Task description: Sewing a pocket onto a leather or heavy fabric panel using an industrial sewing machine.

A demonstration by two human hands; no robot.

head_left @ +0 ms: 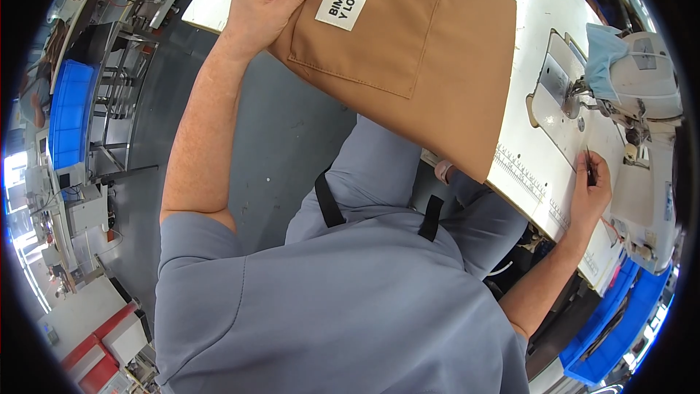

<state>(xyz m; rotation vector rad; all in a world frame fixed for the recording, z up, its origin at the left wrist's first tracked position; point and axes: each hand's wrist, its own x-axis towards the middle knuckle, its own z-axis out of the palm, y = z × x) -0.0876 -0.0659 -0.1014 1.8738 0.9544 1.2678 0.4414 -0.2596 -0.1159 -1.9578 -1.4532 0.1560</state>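
A brown fabric panel (467,66) with a stitched patch pocket (394,44) lies partly on the white table and hangs over its near edge. On the pocket is a cream label (343,1) with dark lettering. My left hand (262,11) is closed on the panel's left edge, its thumb on top beside the label. Beside the sewing machine (642,80), my right hand (594,186) is closed around a small, dark, thin tool (589,166). Its kind is mostly hidden by the fingers.
A light blue face mask (604,58) hangs on the machine head. The white table (529,175) has ruler markings along its near edge. Blue bins (609,328) stand below at the right, and another blue bin (69,113) sits by a metal rack (117,87) at the left.
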